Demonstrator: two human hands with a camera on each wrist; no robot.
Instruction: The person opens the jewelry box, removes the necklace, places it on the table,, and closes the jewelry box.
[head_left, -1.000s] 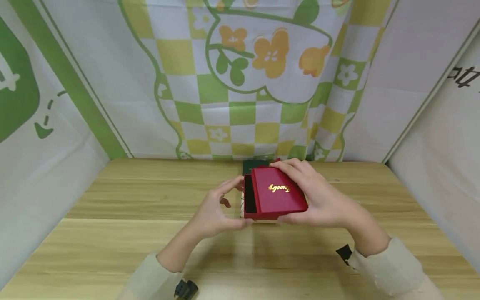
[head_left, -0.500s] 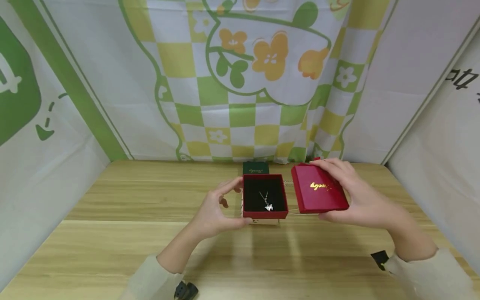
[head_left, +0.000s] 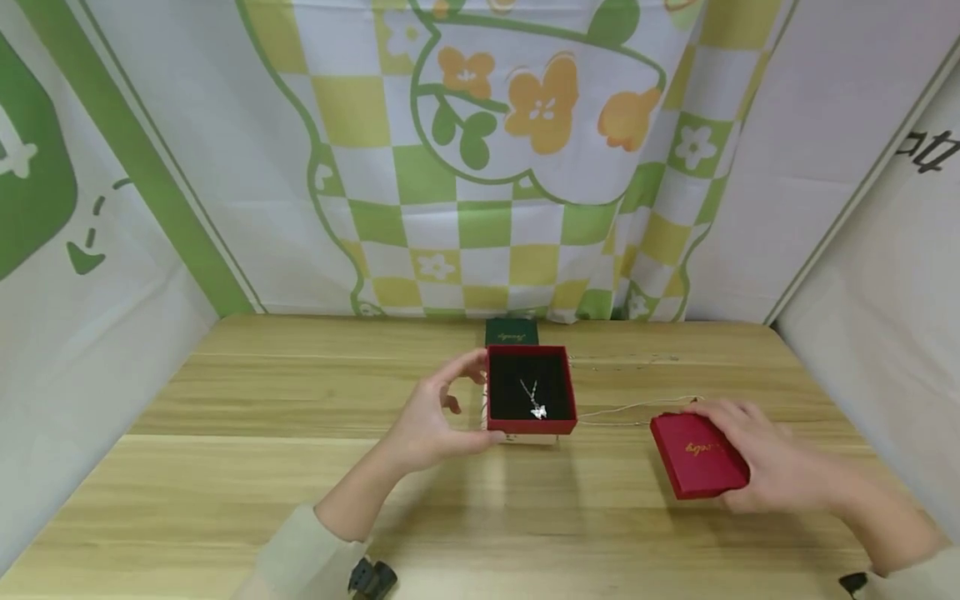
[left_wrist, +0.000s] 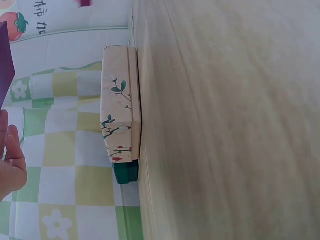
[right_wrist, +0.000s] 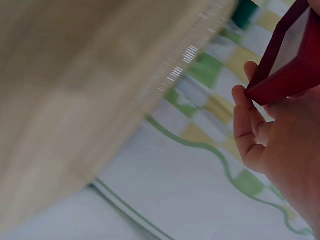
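My left hand (head_left: 429, 418) grips the left side of a red jewelry box base (head_left: 534, 427), thumb at the front and fingers behind. A silver necklace with a butterfly pendant (head_left: 538, 411) lies on the black insert (head_left: 510, 400). The left wrist view shows this hand and box up at the left edge, clear of the tabletop. Off to the right, my right hand (head_left: 780, 462) holds the red lid (head_left: 693, 454) by its right side, gold lettering upward and slightly tilted. The lid's pale inside (right_wrist: 292, 42) shows in the right wrist view.
Beneath the held base, a cream box with a floral print (left_wrist: 117, 90) stands on the wooden table (head_left: 262, 392). Just behind is a small dark green box (head_left: 512, 332). Thin chains (head_left: 630, 407) lie on the table to the right. A checkered curtain (head_left: 480, 225) hangs behind.
My right hand has lifted the lid off the base and carried it right, then lower and nearer. The necklace inside has come into view. My left hand has stayed in place with the base.
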